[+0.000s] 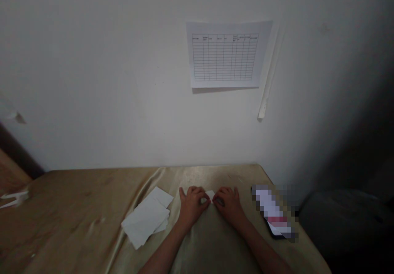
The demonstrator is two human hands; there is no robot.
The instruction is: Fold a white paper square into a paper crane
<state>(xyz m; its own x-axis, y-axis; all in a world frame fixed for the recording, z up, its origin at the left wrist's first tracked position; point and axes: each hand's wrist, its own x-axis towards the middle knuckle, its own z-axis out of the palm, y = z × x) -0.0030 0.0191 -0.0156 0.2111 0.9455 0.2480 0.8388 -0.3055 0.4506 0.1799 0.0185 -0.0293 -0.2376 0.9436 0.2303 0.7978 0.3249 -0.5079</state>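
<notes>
Both hands meet near the far edge of the bench [92, 200], which is draped in a shiny tan cloth. The left hand [192, 204] and the right hand [228, 203] each pinch a small white piece of paper [210, 195] between fingertips, pressing it against the cloth. Just left of the left hand lies a loose stack of white sheets [147, 218]. A phone [273, 214] lies near the right forearm. A printed table chart [226, 55] hangs on the wall above.
</notes>
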